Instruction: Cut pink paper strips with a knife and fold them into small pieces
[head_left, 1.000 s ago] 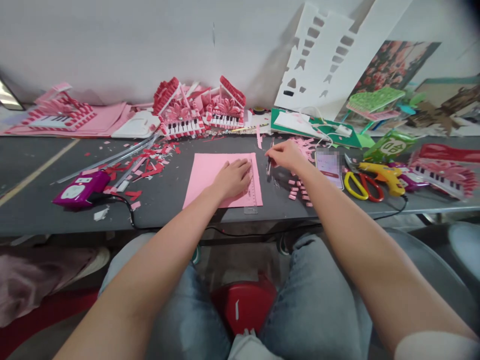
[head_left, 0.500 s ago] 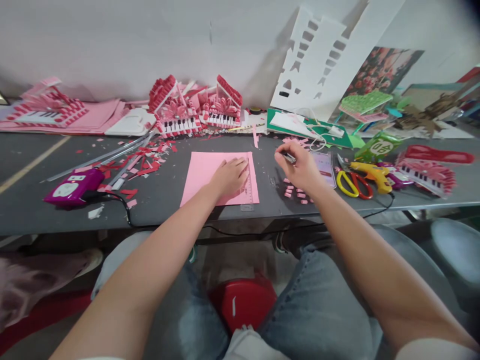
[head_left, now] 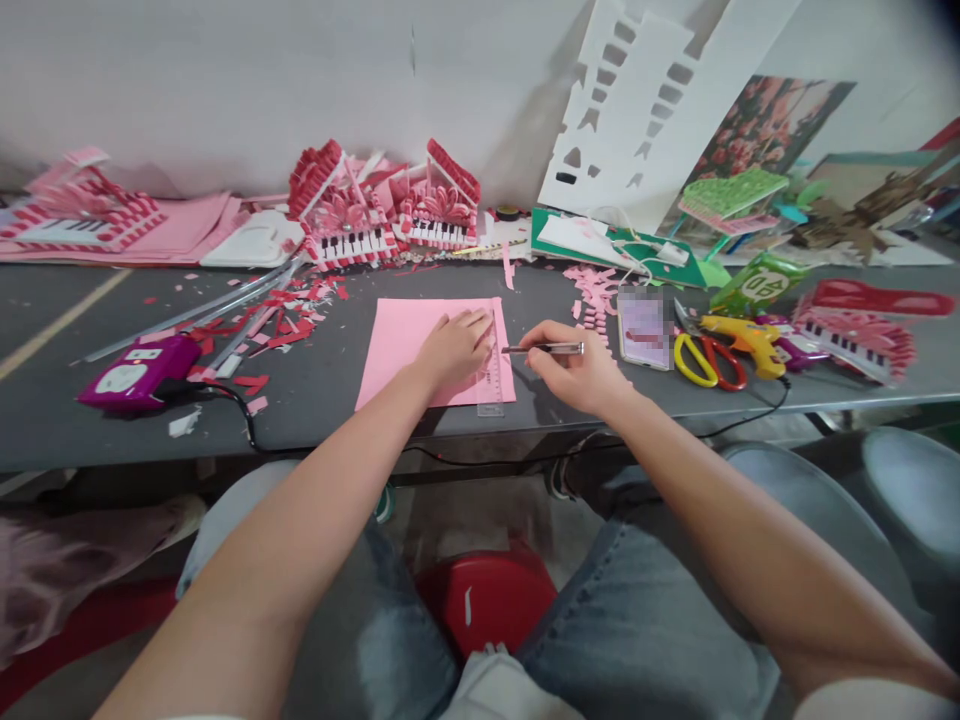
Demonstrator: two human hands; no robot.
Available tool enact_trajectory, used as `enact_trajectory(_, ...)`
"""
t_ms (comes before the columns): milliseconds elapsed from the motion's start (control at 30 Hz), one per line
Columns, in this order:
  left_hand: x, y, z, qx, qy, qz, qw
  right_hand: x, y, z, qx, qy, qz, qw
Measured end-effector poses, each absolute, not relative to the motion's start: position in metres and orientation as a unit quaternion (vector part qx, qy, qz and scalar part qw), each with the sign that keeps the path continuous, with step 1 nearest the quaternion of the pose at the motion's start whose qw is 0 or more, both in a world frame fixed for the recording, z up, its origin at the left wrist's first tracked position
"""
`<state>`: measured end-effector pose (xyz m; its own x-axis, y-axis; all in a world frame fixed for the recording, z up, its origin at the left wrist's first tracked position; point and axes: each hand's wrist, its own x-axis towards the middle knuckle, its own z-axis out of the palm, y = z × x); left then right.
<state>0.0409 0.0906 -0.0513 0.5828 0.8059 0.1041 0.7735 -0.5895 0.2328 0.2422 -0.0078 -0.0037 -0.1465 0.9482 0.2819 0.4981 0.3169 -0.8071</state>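
Note:
A pink sheet of paper (head_left: 405,345) lies on the dark grey table (head_left: 322,395) in front of me. A clear ruler (head_left: 491,380) rests along the sheet's right edge. My left hand (head_left: 454,348) lies flat on the sheet with fingers spread, its fingertips pressing the ruler. My right hand (head_left: 574,370) is closed round a thin metal craft knife (head_left: 544,349), held level with its tip pointing left toward the ruler.
Pink and red paper pianos (head_left: 390,215) stand at the back by the wall. Red scraps (head_left: 277,320), a magenta power strip (head_left: 139,372) with a black cord, a phone (head_left: 643,325), yellow-handled scissors (head_left: 709,360), a yellow glue gun (head_left: 742,335) and white cut-out boards (head_left: 637,110) surround the sheet.
My right hand picked up the knife from the table right of the sheet and brought it back toward the ruler. My left hand stayed on the sheet.

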Motion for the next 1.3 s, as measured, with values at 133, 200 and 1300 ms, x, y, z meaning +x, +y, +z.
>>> enact_trajectory(133,0.041,0.091,-0.053,0.891,0.436,0.106,0.068,0.242,-0.010,-0.008,-0.504,-0.725,0.258,0.391)
enact_trajectory(200,0.041,0.091,-0.053,0.893,0.432,0.108,0.064,0.242,-0.010,-0.011,-0.500,-0.729,0.261,0.388)
enact_trajectory(1300,0.055,0.079,-0.048,0.865,0.490,0.044,0.095,0.215,-0.046,-0.034,-0.463,-0.828,-0.003,0.316)
